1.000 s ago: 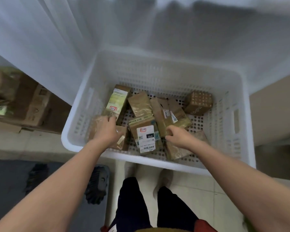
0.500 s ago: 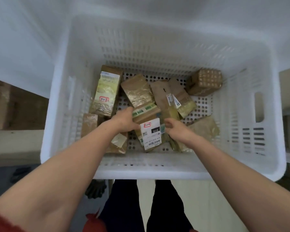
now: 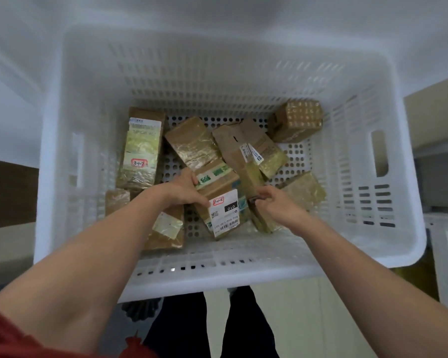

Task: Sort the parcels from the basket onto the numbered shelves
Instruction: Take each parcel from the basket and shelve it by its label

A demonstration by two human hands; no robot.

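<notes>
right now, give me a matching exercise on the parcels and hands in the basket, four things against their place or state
Things:
1. 3-1-7 parcel
2. 3-1-2 parcel
3. dotted box
4. right hand

Places or states:
a. far right corner of the basket
b. lying by the basket's left wall
c. gripped by the left hand
d. pinching the near end of a slim parcel

Pairs: 1-b, 2-c, 3-a, 4-d

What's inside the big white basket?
Taped brown parcels, jumbled on the holed floor of the basket. The left hand grips the parcel labelled 3-1-2; the right hand pinches a slim parcel. Anything beneath overlapping parcels is hidden.
</notes>
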